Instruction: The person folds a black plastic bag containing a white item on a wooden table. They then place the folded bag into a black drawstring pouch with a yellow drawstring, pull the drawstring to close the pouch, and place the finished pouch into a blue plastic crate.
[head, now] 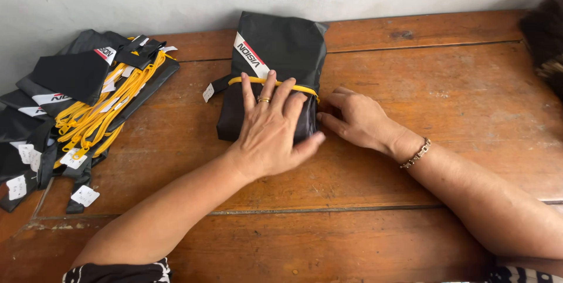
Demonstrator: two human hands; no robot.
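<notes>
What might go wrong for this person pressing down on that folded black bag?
1. The left hand lies flat on the folded black bag; if it lifts, the fabric may well spring open.
2. The right hand touches only the bag's edge by the yellow cord, which might slip off.
3. The pile of bags looks loosely stacked and could slide.

left hand [271, 133]: gold ring | right hand [358, 120]: metal link bracelet | patterned black-white sleeves
</notes>
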